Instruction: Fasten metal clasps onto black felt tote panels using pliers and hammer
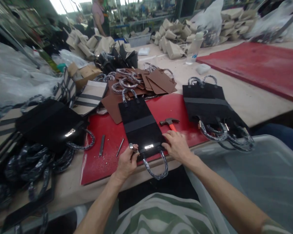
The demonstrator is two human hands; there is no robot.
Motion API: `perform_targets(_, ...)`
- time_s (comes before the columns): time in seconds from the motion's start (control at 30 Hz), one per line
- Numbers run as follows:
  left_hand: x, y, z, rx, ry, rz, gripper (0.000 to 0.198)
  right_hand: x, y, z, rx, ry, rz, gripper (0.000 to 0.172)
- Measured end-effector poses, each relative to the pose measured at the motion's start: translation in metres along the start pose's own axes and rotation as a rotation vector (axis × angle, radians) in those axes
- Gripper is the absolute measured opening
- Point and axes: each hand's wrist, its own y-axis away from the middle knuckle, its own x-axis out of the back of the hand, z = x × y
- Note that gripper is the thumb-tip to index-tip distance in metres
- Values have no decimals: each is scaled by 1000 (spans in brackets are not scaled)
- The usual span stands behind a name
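One long pale table (241,100) stretching back toward bright windows (63,6), piled with beige bag pieces (172,37), crinkled clear plastic (21,74) and stiff brown panels (161,81); farther off, a person (99,16) in pink. At the near right, a smooth grey tub (258,182). Close in, a glossy red mat (95,169), flecked with crumbs.

Two bare forearms (210,178) reaching forward and converging, wrists low over the mat's near edge. Between the hands, flat on the mat, a matte, rectangular black bag (140,120), crossed by a darker band, its plastic-wrapped loop handle (158,176) extending past the near edge. Right hand (175,143) palm down, fingers bent and touching the bag's right edge; cannot tell whether pinching. Left hand (128,159) at the lower left corner, fingers curled around a small metal tool (131,146), rounded end up.

Just beyond the right hand, a steel-headed, orange-handled claw hammer (169,122). Left of the bag, a flat metal strip (102,146) and a slimmer rod (120,147). On the bag, a shiny clasp (148,147).
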Motion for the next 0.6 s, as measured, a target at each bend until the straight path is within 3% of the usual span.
perform_targets(0.13,0,0,3,-10,-8,42,15,-17,1,-9,27,-76,3,33)
perform_targets(0.27,4,-1,8,176,38,72,13,-22,3,-7,-6,-123,21,34)
perform_targets(0.43,6,-1,6,40,145,-73,11,-19,3,-9,-57,-142,29,34)
perform_targets(0.5,4,-2,5,199,234,-19,13,-18,5,-12,-98,-105,28,35)
perform_targets(0.6,2,-4,7,542,459,195,21,-16,12,-20,-175,-40,7,35)
